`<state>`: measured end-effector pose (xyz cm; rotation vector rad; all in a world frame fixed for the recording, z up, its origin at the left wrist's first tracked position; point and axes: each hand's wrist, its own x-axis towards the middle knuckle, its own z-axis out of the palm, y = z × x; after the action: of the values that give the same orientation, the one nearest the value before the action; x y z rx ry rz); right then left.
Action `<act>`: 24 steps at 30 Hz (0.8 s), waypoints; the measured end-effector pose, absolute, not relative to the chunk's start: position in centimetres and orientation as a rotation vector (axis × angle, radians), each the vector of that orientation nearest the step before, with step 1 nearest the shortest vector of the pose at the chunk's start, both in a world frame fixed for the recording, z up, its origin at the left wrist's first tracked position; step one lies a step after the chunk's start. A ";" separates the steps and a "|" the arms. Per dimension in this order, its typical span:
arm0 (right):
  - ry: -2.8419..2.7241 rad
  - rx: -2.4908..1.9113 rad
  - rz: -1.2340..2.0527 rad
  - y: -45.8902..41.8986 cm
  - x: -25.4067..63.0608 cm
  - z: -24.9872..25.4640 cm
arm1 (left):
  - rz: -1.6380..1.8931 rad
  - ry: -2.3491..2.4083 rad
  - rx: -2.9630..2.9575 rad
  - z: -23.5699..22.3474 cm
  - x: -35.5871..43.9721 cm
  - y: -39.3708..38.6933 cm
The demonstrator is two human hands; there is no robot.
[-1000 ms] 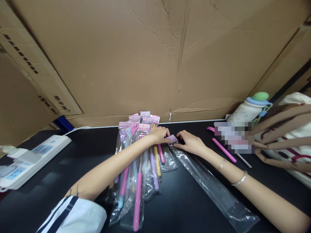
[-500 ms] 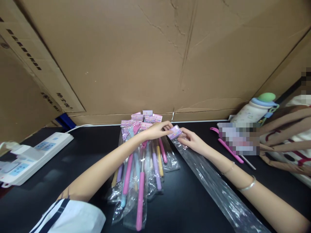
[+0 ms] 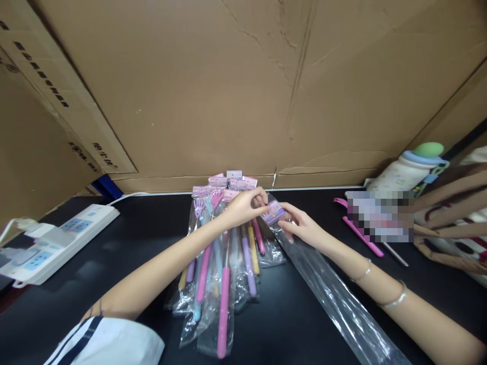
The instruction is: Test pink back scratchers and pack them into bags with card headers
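Note:
My right hand (image 3: 302,225) holds the top of a long clear plastic bag (image 3: 331,289), its fingers bent around the upper end. A small pink-and-purple header card (image 3: 273,213) sits at that end, between my hands. My left hand (image 3: 247,205) pinches toward the card's left edge, thumb at the card and fingers curled. Under and beside my left wrist lies a pile of bagged back scratchers (image 3: 223,309) with claw-shaped heads and pink, purple, blue and yellow handles. Similar header cards (image 3: 234,175) top their bags. The long bag slants toward the table's near right edge and looks flat.
A white power strip (image 3: 72,238) with plugs lies at left. At right are a pink back scratcher (image 3: 363,236), a metal rod (image 3: 395,254), a pale bottle with a green top (image 3: 403,170) and a fabric bag (image 3: 452,218). A cardboard wall (image 3: 209,101) stands behind the black table.
The view has shifted slightly, moving everything a little to the right. The header card has turned a bit more toward me, and my right fingers have shifted slightly on the bag.

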<state>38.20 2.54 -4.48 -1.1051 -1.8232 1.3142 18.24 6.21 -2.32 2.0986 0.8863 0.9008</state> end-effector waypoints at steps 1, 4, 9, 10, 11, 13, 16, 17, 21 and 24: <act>-1.794 -1.113 1.333 2.5 38.1 -4.5 | 0.928 0.867 2.127 -2.3 18.2 6.0; -1.717 -1.133 1.382 2.3 38.0 -4.6 | 0.890 0.756 2.169 -2.0 17.9 5.4; -1.691 -1.120 1.427 2.4 38.2 -4.9 | 0.803 0.661 2.078 -2.0 17.2 5.4; -1.708 -1.114 1.425 2.4 38.3 -4.9 | 0.800 0.666 2.086 -2.1 17.1 5.5; -1.731 -1.106 1.421 2.4 38.3 -5.0 | 0.800 0.676 2.102 -2.2 17.1 5.6; -1.778 -1.090 1.412 2.3 38.3 -5.1 | 0.802 0.706 2.127 -2.6 17.1 5.9; -1.817 -1.073 1.409 2.2 38.2 -5.0 | 0.791 0.740 2.091 -2.9 17.1 6.1; -1.824 -1.065 1.406 2.1 38.2 -4.9 | 0.789 0.754 2.078 -2.9 17.1 6.1; -1.841 -1.066 1.388 2.3 38.2 -5.0 | 0.811 0.854 2.027 -3.1 17.0 6.2; -1.851 -1.100 1.299 2.4 38.3 -5.2 | 0.872 0.905 1.953 -3.4 17.0 6.7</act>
<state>38.34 2.45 -5.25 -1.0997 -1.8512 1.2988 16.97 6.68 -3.45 1.9529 0.9048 0.8724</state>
